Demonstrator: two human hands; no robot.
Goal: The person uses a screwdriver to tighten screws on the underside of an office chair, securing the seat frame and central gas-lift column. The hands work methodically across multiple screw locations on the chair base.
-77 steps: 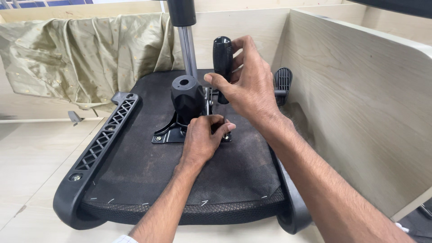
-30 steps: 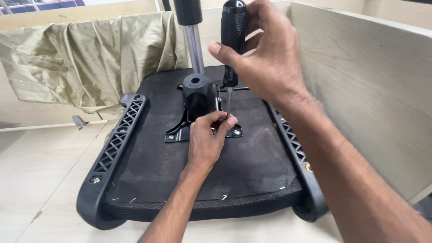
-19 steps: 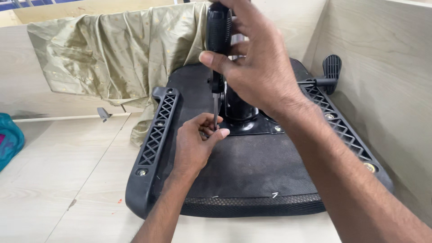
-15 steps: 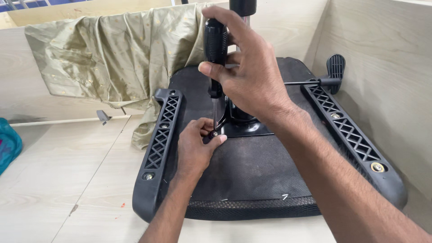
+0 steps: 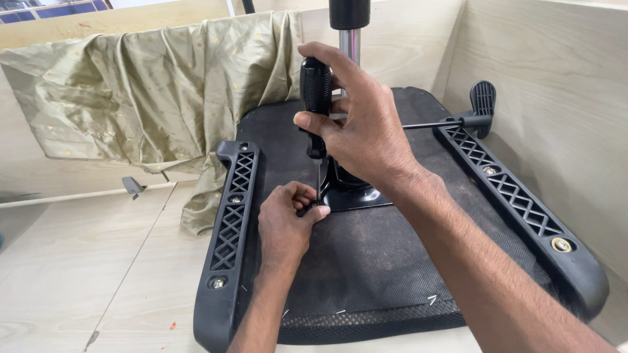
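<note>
Left hand [image 5: 282,225], centre of frame: fingertips pinched together at the tip of the screwdriver [image 5: 316,108]; what they pinch is too small to tell. Right hand [image 5: 356,124] just above, fingers clamped round the screwdriver's black handle, shaft upright, tip down at the edge of the black metal plate [image 5: 356,196]. Plate sits mid-frame on the upturned chair seat [image 5: 366,261], underside up. Chrome column [image 5: 350,42] rises behind the right hand. Lever [image 5: 458,121] sticks out toward upper right. Olive cloth [image 5: 150,91] draped upper left.
</note>
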